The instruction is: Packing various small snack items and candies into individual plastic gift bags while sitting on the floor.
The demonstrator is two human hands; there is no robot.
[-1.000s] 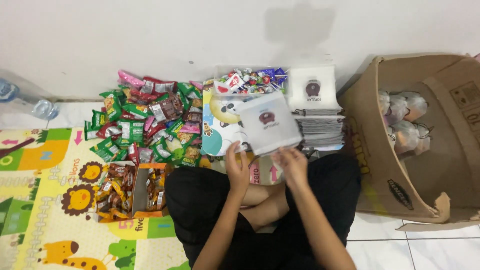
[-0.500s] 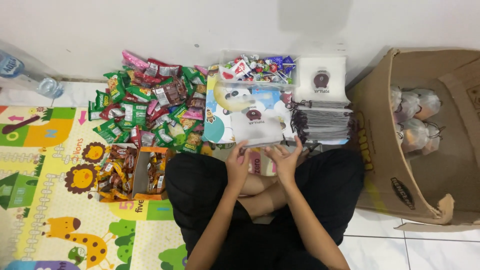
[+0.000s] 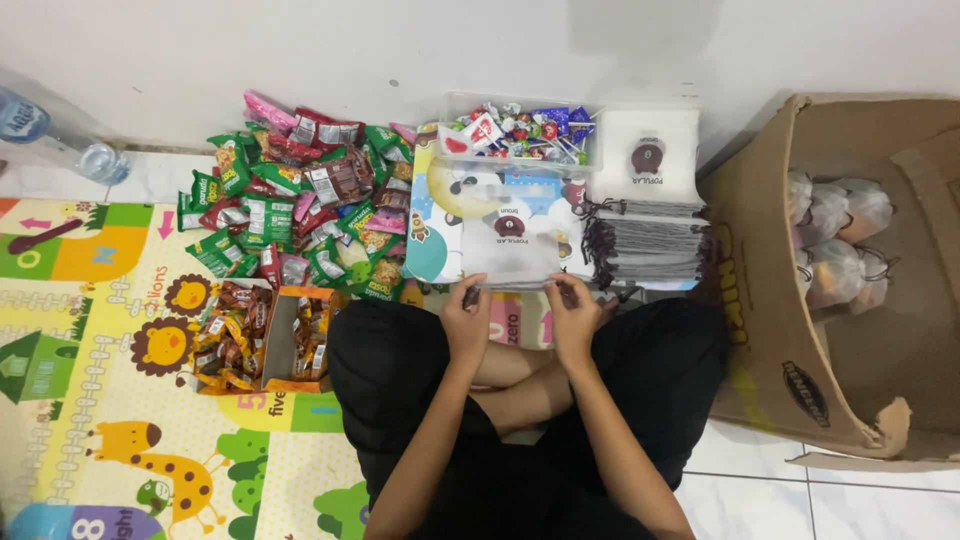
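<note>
I sit cross-legged in black trousers. My left hand (image 3: 467,322) and my right hand (image 3: 577,318) each pinch the near edge of a see-through white drawstring pouch (image 3: 508,235) with a dark round logo. The pouch lies nearly flat over a colourful box printed with cartoon pictures (image 3: 440,215). To its right is a stack of the same pouches (image 3: 650,235) with dark drawstrings. Behind stands a clear tub of wrapped sweets (image 3: 520,130).
A heap of green, red and pink snack packets (image 3: 290,205) covers the left of the play mat (image 3: 90,400). An orange carton of small packets (image 3: 260,335) lies by my left knee. A big cardboard box (image 3: 850,360) with filled pouches stands right. A water bottle (image 3: 60,140) lies far left.
The pouch was held up and tilted a second ago; both hands have lowered it until it lies nearly flat over the cartoon box. The view has shifted slightly.
</note>
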